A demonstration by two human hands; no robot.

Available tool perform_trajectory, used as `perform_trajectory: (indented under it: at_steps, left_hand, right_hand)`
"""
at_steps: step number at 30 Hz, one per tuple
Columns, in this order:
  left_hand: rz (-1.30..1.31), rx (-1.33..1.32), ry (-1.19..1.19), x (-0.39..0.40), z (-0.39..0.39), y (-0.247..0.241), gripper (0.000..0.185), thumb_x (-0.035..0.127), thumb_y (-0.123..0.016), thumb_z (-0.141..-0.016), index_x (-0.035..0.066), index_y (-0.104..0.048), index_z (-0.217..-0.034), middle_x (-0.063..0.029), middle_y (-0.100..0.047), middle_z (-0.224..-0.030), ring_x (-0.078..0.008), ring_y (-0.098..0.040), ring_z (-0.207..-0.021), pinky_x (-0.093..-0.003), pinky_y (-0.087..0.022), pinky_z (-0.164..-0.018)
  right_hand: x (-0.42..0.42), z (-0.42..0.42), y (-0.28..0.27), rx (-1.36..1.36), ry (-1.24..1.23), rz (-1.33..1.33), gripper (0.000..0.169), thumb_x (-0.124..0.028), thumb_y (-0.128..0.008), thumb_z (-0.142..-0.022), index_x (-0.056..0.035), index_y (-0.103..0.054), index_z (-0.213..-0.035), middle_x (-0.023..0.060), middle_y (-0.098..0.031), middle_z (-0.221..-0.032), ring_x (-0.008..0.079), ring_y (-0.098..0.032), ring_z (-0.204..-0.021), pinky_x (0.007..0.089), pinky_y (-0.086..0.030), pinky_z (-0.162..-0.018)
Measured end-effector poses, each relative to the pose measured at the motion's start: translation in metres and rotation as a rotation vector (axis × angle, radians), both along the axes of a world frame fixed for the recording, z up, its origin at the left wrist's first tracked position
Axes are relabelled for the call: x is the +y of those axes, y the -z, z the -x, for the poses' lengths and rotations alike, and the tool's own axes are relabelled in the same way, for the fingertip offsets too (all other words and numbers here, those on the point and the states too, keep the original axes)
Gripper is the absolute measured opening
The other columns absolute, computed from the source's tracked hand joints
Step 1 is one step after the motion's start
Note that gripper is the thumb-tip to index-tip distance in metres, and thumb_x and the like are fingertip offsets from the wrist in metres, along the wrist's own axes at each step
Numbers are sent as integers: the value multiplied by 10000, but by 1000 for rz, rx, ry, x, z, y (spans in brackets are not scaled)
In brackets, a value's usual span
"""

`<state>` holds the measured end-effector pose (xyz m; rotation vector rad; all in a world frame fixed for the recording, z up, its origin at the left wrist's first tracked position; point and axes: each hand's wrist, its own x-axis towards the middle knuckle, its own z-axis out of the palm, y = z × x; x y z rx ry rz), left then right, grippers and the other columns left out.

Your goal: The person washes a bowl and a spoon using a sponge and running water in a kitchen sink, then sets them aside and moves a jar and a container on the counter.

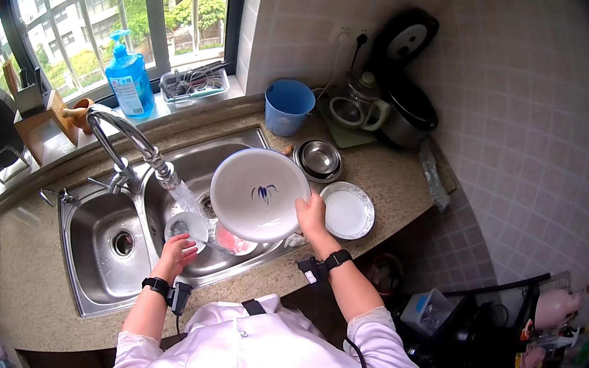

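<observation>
A large white bowl point(238, 204) with a thin blue rim and a dark blue brush mark inside is tilted over the right sink basin. Its right edge is gripped by my right hand point(313, 218). My left hand point(178, 252), palm turned inward and fingers spread, hovers at the near edge of a small white bowl point(185, 220) in the basin; I cannot tell if they touch. Water runs from the chrome faucet point(154, 156) into the right basin. Beside the small bowl sits another dish point(233, 240) with a pinkish-red inside, partly hidden under the large bowl.
The left sink basin point(97, 263) has a drain strainer. Right of the sink are stacked metal bowls point(321, 158), a patterned white plate point(348, 211), a blue plastic bucket point(288, 107) and a rice cooker point(409, 110). A blue pump bottle point(129, 82) stands on the sill.
</observation>
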<state>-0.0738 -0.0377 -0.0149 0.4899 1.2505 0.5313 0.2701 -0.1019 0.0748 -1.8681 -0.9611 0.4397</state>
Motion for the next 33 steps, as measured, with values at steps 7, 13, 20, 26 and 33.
perform_trajectory:
  at_steps: [7, 13, 20, 26, 33]
  left_hand:
    - [-81, -54, -165, -3, -25, 5, 381, 57, -442, -845, 37, -418, -1225, -178, -530, -1125, -301, -570, -970, -380, -502, -790]
    - [-123, -114, -347, 4, -57, 3, 378, 77, -433, -869, 5, -395, -1238, -215, -504, -1183, -331, -539, -1060, -394, -483, -871]
    - [-182, -164, -572, 37, -70, 1, 470, 230, -519, -890, -60, -366, -1227, -240, -463, -1229, -349, -477, -1145, -422, -458, -927]
    - [-177, -195, -668, 47, -65, -15, 556, 334, -538, -877, -42, -376, -1254, -233, -457, -1244, -336, -465, -1163, -432, -422, -963]
    - [-200, -134, -617, 32, -56, -9, 393, 335, -496, -910, 59, -523, -1188, -150, -539, -1202, -290, -485, -1152, -402, -416, -958]
  right_hand:
    - [-43, -87, -44, 768, -24, -36, 286, -61, -480, -739, 95, -549, -968, 128, -608, -841, 191, -609, -687, 297, -492, -544]
    - [-98, -228, -42, 760, 199, -18, 308, -102, -539, -679, 33, -523, -956, 132, -570, -830, 250, -588, -680, 348, -474, -492]
    - [-128, -311, 4, 861, 287, -103, 436, -78, -487, -708, 83, -475, -1112, 181, -570, -976, 313, -622, -836, 386, -570, -585]
    - [-126, -327, 46, 961, 325, -154, 404, -65, -486, -717, 87, -456, -1090, 186, -542, -1003, 337, -614, -823, 432, -574, -607]
    - [-118, -334, 62, 979, 315, -151, 386, -71, -495, -717, 76, -462, -1073, 181, -547, -987, 340, -615, -809, 435, -574, -575]
